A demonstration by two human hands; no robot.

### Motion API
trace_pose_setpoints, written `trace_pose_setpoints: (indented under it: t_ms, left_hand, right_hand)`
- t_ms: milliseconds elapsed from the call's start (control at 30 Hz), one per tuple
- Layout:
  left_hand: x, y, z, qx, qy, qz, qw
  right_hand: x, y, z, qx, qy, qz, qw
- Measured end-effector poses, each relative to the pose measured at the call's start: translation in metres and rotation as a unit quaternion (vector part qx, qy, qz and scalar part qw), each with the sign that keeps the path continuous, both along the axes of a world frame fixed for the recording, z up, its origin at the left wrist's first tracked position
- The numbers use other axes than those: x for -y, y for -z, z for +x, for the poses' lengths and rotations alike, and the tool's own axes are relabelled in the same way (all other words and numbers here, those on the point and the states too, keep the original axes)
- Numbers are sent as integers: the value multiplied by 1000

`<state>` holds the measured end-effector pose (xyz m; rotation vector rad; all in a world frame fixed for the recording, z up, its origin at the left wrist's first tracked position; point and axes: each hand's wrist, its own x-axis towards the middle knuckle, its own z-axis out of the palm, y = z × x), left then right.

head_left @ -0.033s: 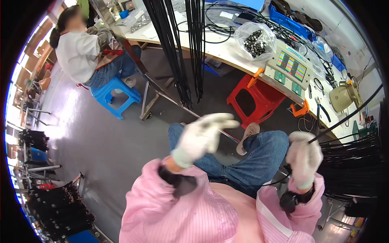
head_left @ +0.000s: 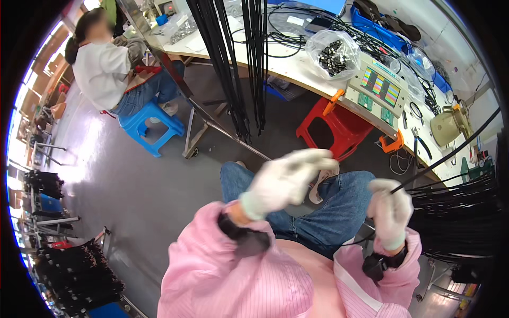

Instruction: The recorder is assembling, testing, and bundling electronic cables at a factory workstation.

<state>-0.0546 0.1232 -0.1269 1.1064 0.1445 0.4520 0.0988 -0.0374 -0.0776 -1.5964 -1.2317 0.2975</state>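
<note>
The gloved right hand (head_left: 391, 212) pinches 1 black cable (head_left: 450, 152) whose long axis runs toward 2 o'clock, while the gloved left hand (head_left: 286, 183), loosely curled and apparently empty though blurred, hovers apart at 9 o'clock from that grip.

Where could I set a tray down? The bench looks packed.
The grey floor is bare between the blue stool, the red stool and the knees. The workbench is crowded: cables, a bag of parts, a tester box. Black cables fill the space beside the right hand.
</note>
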Motion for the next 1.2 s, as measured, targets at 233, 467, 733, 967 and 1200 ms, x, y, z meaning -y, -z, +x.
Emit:
trace_pose_setpoints:
  t_ms: [233,467,733,967,1200]
  left_hand:
    - [32,-64,67,64,240,100,963]
    - [7,-46,63,29,136,32,990]
    - [1,-30,48,-70,-62,117,989]
    - [-23,30,-17,-68,-209,-85,972]
    - [-61,166,-148,-313,-329,-146,879]
  right_hand:
    - [52,55,16,185,-98,-138,968]
    - [143,91,51,5,153,-412,898]
    - [273,160,97,42,381,-387,839]
    - [343,185,88,11,485,-493,722]
    - [304,173,82,-26,274,-690,670]
